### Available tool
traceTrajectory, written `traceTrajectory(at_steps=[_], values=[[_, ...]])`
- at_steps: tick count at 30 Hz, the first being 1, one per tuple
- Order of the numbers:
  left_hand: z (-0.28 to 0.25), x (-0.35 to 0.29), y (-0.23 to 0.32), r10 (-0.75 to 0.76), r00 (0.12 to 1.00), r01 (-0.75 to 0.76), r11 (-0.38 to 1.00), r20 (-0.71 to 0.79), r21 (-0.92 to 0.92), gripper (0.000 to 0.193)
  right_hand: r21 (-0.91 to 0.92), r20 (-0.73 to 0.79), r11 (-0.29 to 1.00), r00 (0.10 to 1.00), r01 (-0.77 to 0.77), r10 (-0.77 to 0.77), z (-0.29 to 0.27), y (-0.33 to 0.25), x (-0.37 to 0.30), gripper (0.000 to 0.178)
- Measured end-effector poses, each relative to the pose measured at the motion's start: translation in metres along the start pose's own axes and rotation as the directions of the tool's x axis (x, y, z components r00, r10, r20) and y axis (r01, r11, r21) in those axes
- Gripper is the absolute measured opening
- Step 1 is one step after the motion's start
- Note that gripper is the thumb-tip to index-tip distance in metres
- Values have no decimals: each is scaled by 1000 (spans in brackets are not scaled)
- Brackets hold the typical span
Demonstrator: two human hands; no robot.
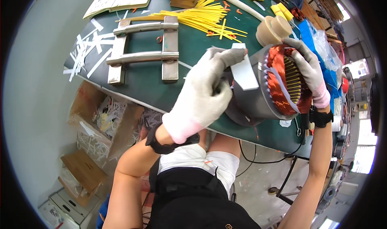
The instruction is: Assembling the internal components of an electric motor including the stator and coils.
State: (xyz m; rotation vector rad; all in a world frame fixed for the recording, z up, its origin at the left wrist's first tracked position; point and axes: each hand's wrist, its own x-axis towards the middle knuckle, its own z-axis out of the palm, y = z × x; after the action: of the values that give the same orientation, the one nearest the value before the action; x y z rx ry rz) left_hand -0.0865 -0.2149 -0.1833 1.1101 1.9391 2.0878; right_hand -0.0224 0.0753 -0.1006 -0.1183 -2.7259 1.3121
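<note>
The dark green worktable (189,47) spreads before me, its near edge over my lap. On that edge lies the grey cylindrical motor stator with copper-red windings (274,87), tipped on its side, open end facing right. My left hand (201,96), in a white knit glove, presses against its grey shell, fingers pinching a white strip of insulating paper (244,72). My right hand (308,69), gloved too, curls over the winding rim, gripping it. Farther back sit a steel ladder-shaped frame (143,49) and a heap of yellow sticks (205,15).
</note>
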Motion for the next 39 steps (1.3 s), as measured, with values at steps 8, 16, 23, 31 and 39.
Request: traceTrajectory(at_steps=[8, 16, 23, 31, 39], values=[[14, 6, -7, 338, 908, -209, 877, -246, 432, 16, 126, 82, 992, 996, 18, -29, -1, 6, 15, 41], [15, 29, 18, -162, 985, 164, 985, -53, 48, 14, 52, -41, 998, 999, 35, -33, 3, 6, 4, 39], [1, 68, 37, -120, 980, 24, 860, 156, 510, 16, -261, -114, 954, 977, 144, -179, -1, 8, -13, 43], [22, 97, 44, -306, 926, 179, 871, 220, 458, 13, -136, -136, 986, 984, 95, -113, 2, 23, 5, 57], [36, 119, 24, -226, 895, 22, 884, 384, 468, 20, 20, -104, 998, 993, 55, -53, 6, 20, -1, 50]])
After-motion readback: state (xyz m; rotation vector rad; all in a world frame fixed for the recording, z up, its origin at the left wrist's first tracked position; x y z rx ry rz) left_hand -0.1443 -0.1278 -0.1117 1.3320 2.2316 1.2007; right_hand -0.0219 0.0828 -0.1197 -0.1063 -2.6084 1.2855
